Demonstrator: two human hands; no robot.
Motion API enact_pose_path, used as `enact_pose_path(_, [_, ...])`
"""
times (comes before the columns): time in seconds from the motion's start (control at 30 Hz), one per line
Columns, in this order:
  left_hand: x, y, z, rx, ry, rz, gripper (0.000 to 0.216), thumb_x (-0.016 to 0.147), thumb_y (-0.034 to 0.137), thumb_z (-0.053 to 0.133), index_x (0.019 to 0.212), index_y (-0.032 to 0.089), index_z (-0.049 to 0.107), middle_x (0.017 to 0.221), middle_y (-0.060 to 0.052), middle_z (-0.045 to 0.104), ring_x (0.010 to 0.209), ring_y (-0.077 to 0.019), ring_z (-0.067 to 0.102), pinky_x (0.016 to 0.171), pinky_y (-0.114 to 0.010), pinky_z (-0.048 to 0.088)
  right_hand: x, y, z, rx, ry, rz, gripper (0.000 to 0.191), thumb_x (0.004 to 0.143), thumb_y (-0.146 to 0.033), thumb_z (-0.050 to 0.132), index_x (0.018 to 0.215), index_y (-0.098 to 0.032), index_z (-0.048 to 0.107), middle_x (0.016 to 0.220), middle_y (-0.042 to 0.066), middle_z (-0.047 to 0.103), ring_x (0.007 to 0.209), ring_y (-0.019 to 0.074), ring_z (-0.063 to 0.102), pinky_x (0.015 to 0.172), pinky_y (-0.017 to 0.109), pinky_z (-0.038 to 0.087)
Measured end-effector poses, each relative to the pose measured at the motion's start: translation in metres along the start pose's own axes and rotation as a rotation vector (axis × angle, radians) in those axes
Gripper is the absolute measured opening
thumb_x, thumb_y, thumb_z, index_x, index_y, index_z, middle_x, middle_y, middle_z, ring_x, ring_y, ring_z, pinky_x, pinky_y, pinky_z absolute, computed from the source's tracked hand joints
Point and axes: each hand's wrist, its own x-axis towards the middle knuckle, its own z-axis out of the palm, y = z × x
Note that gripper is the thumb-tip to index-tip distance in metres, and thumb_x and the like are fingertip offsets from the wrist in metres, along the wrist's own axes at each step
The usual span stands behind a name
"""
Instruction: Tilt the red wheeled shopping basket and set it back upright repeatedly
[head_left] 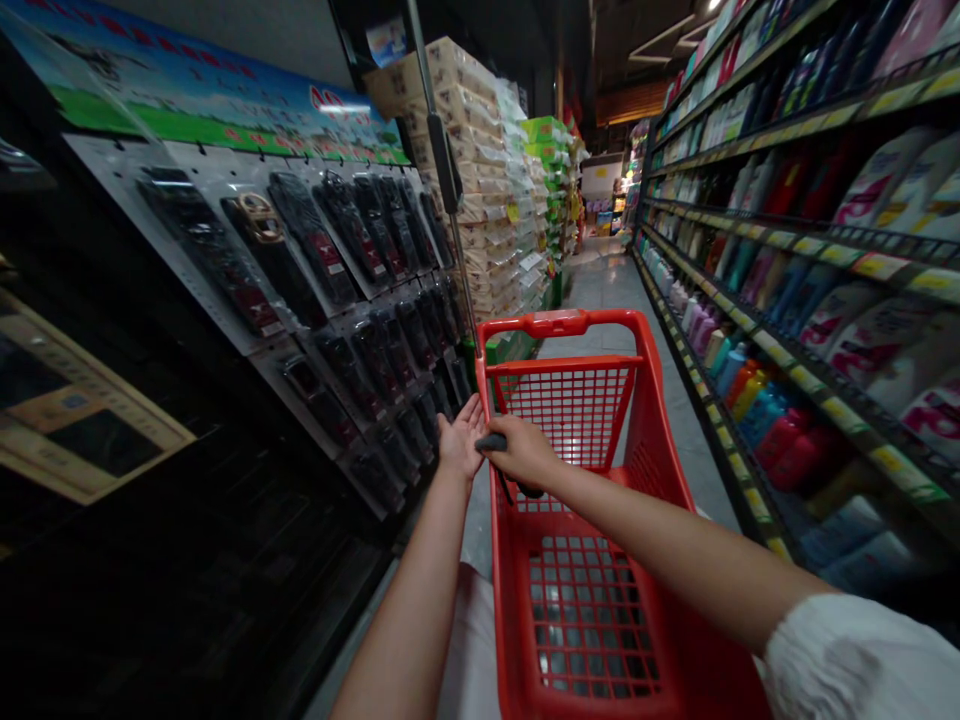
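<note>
A red plastic shopping cart stands in the aisle right in front of me, its basket bare. My right hand is closed round the dark grip at the lower end of a long metal pole that rises up past the cart's left rim. My left hand is just left of it, palm up with fingers spread, touching the end of that grip. To the left hangs a rack of dark packaged items on pegs.
Shelves of bottles and refill pouches line the right side. Stacked boxes and packs stand ahead on the left. The grey aisle floor runs on past the cart. A dark display case sits at my near left.
</note>
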Motion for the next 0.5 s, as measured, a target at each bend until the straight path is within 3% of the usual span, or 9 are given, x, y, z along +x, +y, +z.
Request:
enact_pose_path(0.2, [-0.001, -0.001, 0.003, -0.028, -0.004, 0.007, 0.076, 0.096, 0.056, 0.008, 0.126, 0.01, 0.061, 0.128, -0.018, 0.061, 0.111, -0.0201, 0.062, 0.094, -0.031, 0.052, -0.075, -0.022, 0.0, 0.012, -0.117, -0.067, 0.009, 0.078, -0.027, 0.066, 0.087, -0.024, 0.065, 0.089, 0.002, 0.064, 0.082, 0.017, 0.061, 0.068, 0.025, 0.04])
enact_pose_path(0.3, [0.0, -0.001, 0.005, -0.017, 0.019, 0.006, 0.074, 0.097, 0.055, 0.009, 0.124, 0.011, 0.062, 0.124, -0.018, 0.062, 0.108, -0.0196, 0.064, 0.093, -0.031, 0.053, -0.094, -0.027, -0.001, 0.065, -0.144, -0.076, 0.013, 0.077, -0.026, 0.068, 0.088, -0.025, 0.063, 0.091, 0.001, 0.065, 0.082, 0.0169, 0.061, 0.068, 0.025, 0.041])
enact_pose_path(0.4, [-0.001, 0.001, 0.008, -0.001, 0.034, 0.015, 0.075, 0.097, 0.055, 0.008, 0.123, 0.01, 0.062, 0.121, -0.019, 0.063, 0.105, -0.0194, 0.065, 0.091, -0.031, 0.053, -0.086, -0.018, 0.007, 0.231, -0.093, 0.015, 0.015, 0.076, -0.026, 0.069, 0.089, -0.025, 0.062, 0.09, 0.0, 0.066, 0.086, 0.0171, 0.062, 0.07, 0.026, 0.042])
enact_pose_path(0.5, [-0.003, 0.003, 0.013, 0.028, 0.055, 0.024, 0.075, 0.097, 0.055, 0.008, 0.124, 0.009, 0.061, 0.121, -0.019, 0.063, 0.104, -0.0192, 0.065, 0.09, -0.03, 0.054, -0.051, 0.003, 0.028, 0.472, 0.075, 0.207, 0.017, 0.077, -0.024, 0.064, 0.093, -0.022, 0.058, 0.092, 0.0, 0.065, 0.087, 0.0167, 0.061, 0.076, 0.027, 0.044])
